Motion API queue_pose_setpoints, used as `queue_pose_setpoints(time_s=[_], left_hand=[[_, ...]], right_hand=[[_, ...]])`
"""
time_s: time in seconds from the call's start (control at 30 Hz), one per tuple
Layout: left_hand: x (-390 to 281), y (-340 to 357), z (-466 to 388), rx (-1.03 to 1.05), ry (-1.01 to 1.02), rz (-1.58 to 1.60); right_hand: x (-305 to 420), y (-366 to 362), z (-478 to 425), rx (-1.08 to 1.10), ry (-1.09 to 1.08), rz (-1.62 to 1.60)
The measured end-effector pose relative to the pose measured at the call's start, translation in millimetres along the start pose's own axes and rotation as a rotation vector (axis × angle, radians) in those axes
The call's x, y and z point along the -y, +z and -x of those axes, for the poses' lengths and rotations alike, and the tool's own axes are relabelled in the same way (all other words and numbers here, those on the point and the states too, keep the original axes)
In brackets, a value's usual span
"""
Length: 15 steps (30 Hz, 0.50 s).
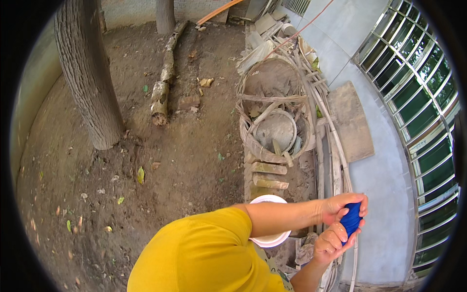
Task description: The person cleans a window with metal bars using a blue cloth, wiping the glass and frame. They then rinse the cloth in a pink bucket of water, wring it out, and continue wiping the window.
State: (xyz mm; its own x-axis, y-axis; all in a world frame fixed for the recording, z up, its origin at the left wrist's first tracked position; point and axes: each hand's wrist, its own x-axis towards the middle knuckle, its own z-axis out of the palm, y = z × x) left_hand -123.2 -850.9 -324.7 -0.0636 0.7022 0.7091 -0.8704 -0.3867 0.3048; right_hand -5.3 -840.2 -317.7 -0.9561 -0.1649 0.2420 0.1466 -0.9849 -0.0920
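A wet-looking bundle of blue cloth [351, 221] is squeezed between my two hands at the lower right. My left hand [344, 207] grips its upper end, and my right hand [335, 241] closes around the lower end. Both hands look wet. Below my left forearm stands a white tub with a pinkish rim [268, 199], partly hidden by the arm; what it holds cannot be made out.
Beyond the tub lie bricks [269, 168] and a large woven basket [275, 155] holding a round pan [275, 129]. Long poles [337, 138] run beside a grey wall [386, 189] with a barred window [430, 106]. A tree trunk [89, 80] and a log [160, 98] are on the left.
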Motion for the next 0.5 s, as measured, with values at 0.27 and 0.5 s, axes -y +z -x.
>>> queue_pose_setpoints(time_s=[0.27,0.5], left_hand=[[21,-29,38,-0.397,-0.278,-1.012],[72,-105,72,-0.502,-0.277,-1.645]], right_hand=[[44,-64,37,-0.899,0.223,0.861],[60,-158,50,-1.031,0.202,1.192]])
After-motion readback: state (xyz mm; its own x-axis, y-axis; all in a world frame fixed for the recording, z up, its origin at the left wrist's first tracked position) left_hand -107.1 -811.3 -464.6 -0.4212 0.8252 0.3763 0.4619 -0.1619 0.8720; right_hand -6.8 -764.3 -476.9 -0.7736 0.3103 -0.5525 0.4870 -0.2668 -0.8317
